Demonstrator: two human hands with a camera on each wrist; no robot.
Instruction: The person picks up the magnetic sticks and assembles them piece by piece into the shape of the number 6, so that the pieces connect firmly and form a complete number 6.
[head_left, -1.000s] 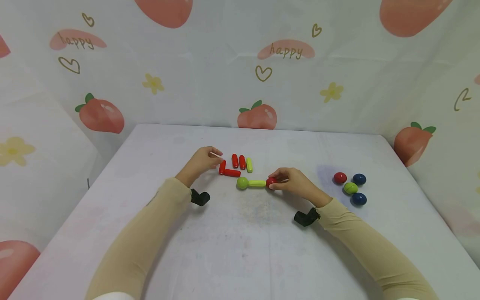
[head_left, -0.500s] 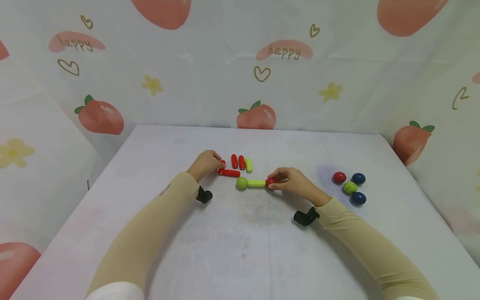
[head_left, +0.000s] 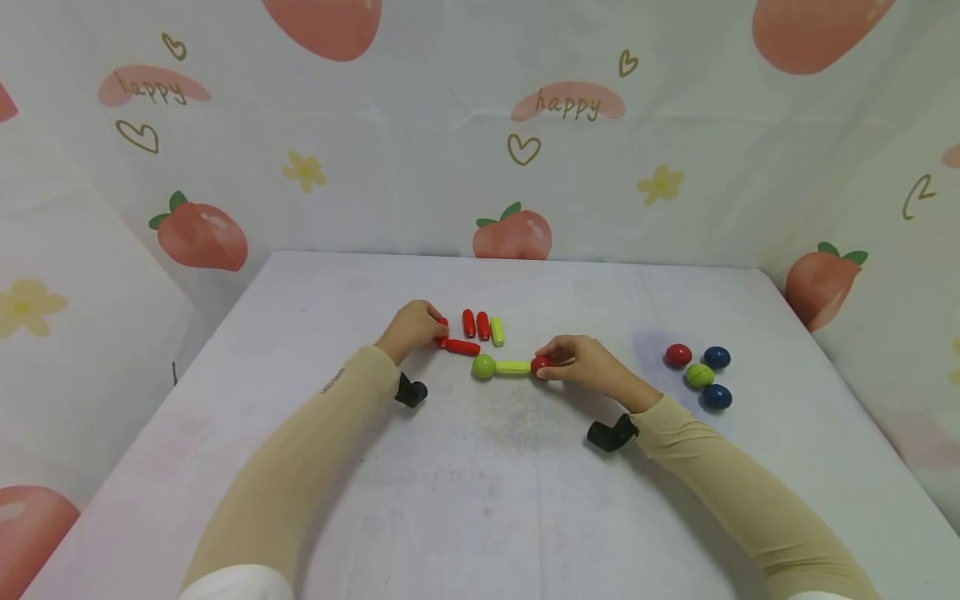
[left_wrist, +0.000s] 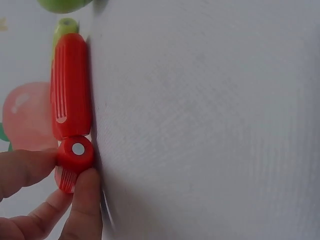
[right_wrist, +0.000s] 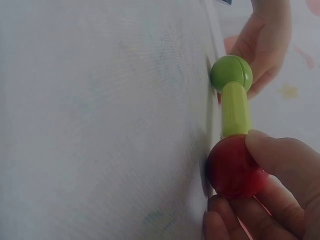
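on the table (head_left: 465,508), right hand (head_left: 590,363) pinches red ball (right_wrist: 231,167).

A glossy red ball (right_wrist: 232,167), pinched in the right hand (head_left: 585,360), meets one end of a ribbed yellow-green stick (head_left: 513,367); a green ball (head_left: 483,367) sits at the other, all three in line on the table (head_left: 465,500). Over there, the left hand (head_left: 414,327) pinches a short red stick (left_wrist: 75,159) with a pale disc in its end.

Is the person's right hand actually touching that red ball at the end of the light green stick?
Touching. In the right wrist view, the thumb of the right hand lies against the red ball with no gap between them.
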